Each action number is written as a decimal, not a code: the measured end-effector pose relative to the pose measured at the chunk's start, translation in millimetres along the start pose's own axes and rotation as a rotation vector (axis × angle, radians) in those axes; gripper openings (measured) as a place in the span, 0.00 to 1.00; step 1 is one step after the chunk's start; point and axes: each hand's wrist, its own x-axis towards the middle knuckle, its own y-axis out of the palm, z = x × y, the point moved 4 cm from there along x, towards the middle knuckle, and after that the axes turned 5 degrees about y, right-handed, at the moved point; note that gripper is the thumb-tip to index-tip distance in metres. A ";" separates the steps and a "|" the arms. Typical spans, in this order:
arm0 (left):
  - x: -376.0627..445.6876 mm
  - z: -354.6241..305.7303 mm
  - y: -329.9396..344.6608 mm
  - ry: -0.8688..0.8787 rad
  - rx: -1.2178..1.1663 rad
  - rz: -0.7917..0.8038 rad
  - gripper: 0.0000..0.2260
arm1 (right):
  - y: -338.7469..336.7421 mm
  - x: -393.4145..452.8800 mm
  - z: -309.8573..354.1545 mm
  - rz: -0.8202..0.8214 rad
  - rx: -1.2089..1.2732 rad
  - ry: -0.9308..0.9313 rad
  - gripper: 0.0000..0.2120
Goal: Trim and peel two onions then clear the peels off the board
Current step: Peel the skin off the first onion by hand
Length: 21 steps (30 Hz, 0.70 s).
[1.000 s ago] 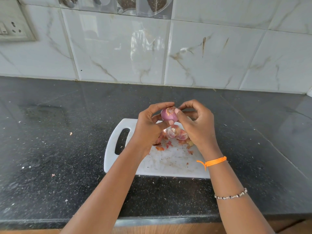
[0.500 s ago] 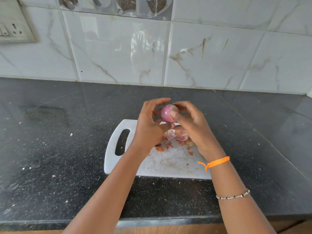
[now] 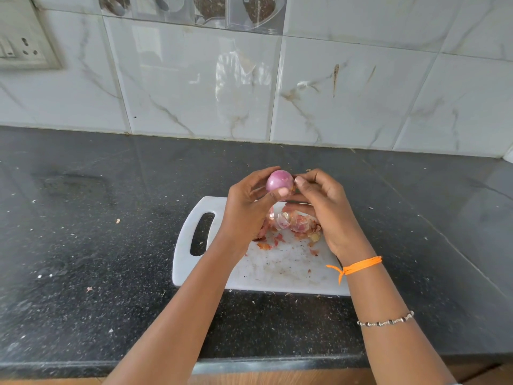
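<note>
Up above the white plastic cutting board (image 3: 277,270), both hands hold one small, round, purple peeled onion (image 3: 279,181). Her left hand (image 3: 247,207) grips it with the thumb pressed against the near side and the fingers curled over the top. Her right hand (image 3: 324,207) pinches at the onion's right edge with thumb and forefinger, its other fingers curled beneath. Under the hands a heap of papery pink and orange onion peels (image 3: 294,222) lies on the board, with smaller scraps scattered just beside it. The board rests on a speckled black stone surface (image 3: 83,245). An orange thread wristband (image 3: 358,267) and a beaded silver bracelet (image 3: 385,321) circle the right arm.
</note>
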 end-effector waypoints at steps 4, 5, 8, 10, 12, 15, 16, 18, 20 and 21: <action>-0.2 0.0 -0.5 -0.029 0.010 -0.019 0.15 | -9.1 1.9 3.7 -0.139 -0.007 -0.037 0.13; -0.2 0.2 -0.7 -0.036 0.013 -0.023 0.15 | -11.3 2.6 2.8 -0.166 -0.005 -0.029 0.13; -0.5 -0.3 0.1 -0.051 0.015 -0.012 0.15 | -13.0 3.8 -1.2 -0.157 0.010 0.029 0.08; -1.1 -0.5 0.8 -0.054 0.027 0.000 0.16 | -10.4 4.8 -3.2 -0.102 0.032 0.058 0.07; -1.5 -1.1 1.2 -0.054 0.033 0.002 0.16 | -6.9 5.4 -3.2 -0.043 0.022 0.043 0.08; -1.6 -2.6 1.1 -0.047 0.025 -0.005 0.17 | -4.7 5.3 -2.6 -0.015 0.041 0.000 0.14; -1.7 -3.1 1.2 -0.046 0.027 -0.004 0.17 | -4.6 5.0 -2.7 -0.009 0.063 -0.004 0.14; -1.7 -3.2 1.6 -0.045 0.033 0.003 0.16 | -4.5 4.8 -2.5 0.006 0.104 -0.011 0.14; -1.7 -3.2 2.2 -0.040 0.034 0.012 0.16 | -4.2 4.9 -1.8 0.022 0.129 -0.017 0.14; -1.6 -3.0 2.5 -0.036 0.034 0.015 0.16 | -3.9 4.8 -1.6 0.026 0.122 -0.022 0.14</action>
